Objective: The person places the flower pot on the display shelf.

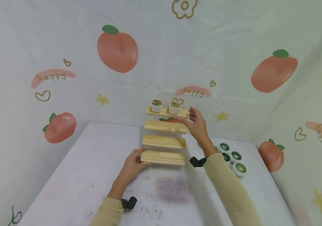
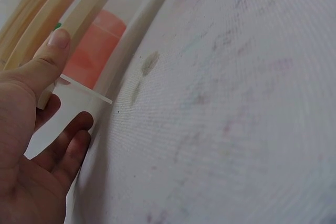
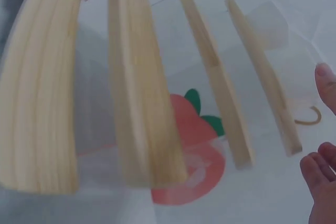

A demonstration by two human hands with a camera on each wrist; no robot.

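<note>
A four-tier wooden shelf stand (image 1: 165, 142) stands on the table, its light boards rising in steps toward the back. My left hand (image 1: 132, 164) grips the left end of the lowest board (image 1: 163, 158), thumb (image 2: 59, 43) on its front edge and other fingers behind it. Beside the right end of the top board (image 1: 163, 112) is my right hand (image 1: 197, 125), thumb and fingers spread apart with nothing between them. Two small white square pots (image 1: 175, 110) with speckled, grainy tops sit on that board. Clear side panels hold the boards.
Several round white tubs with green tops (image 1: 240, 169) cluster at the right, partly hidden by the right forearm. A white cloth printed with fruit hangs behind the table (image 1: 93, 157). Black camera mounts (image 1: 129, 202) are strapped at both wrists.
</note>
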